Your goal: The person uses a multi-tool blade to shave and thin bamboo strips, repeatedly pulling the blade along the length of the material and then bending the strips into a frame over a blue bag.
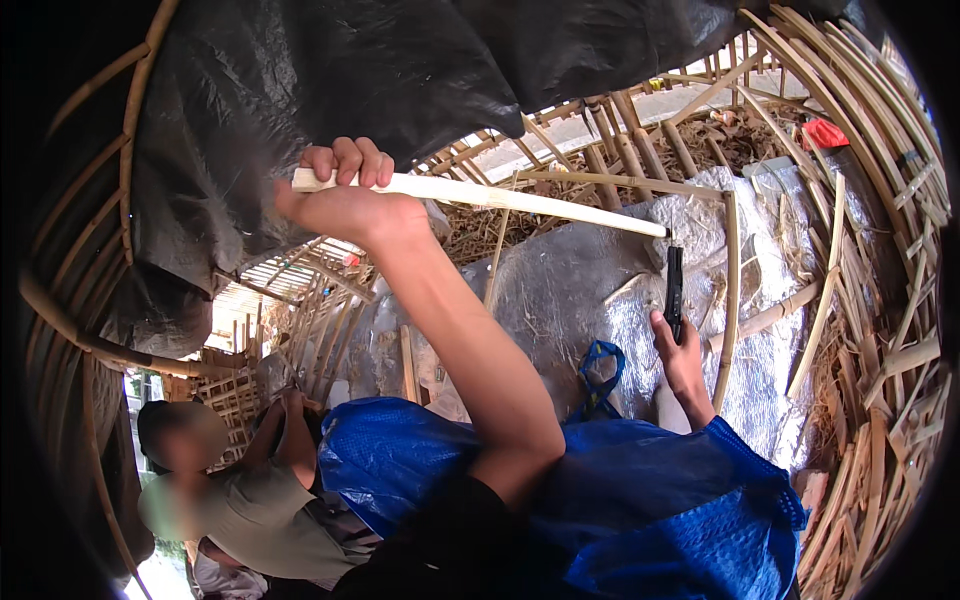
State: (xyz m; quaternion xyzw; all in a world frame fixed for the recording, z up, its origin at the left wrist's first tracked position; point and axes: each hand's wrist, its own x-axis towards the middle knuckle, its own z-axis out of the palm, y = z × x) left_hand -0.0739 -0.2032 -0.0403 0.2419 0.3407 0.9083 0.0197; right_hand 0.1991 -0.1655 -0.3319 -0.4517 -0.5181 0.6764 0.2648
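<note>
My left hand point(350, 195) is raised, its fingers wrapped round the near end of a long pale bamboo strip point(520, 203). The strip slants away to the right and narrows toward its far end. Below that end, my right hand point(682, 362) grips a slim black tool point(674, 285), held upright. Its top comes close to the strip's tip; whether they touch I cannot tell, nor does a blade show clearly. A blue plastic sheet point(650, 490) lies across my lap beneath both arms.
At lower left sits another person point(260, 510), hands together. Bundled bamboo strips point(860, 490) line the right side. A black plastic sheet point(330, 80) hangs overhead at left. Silvery sheeting point(560, 280) covers the ground ahead, with an upright bamboo piece point(731, 290) right of my right hand.
</note>
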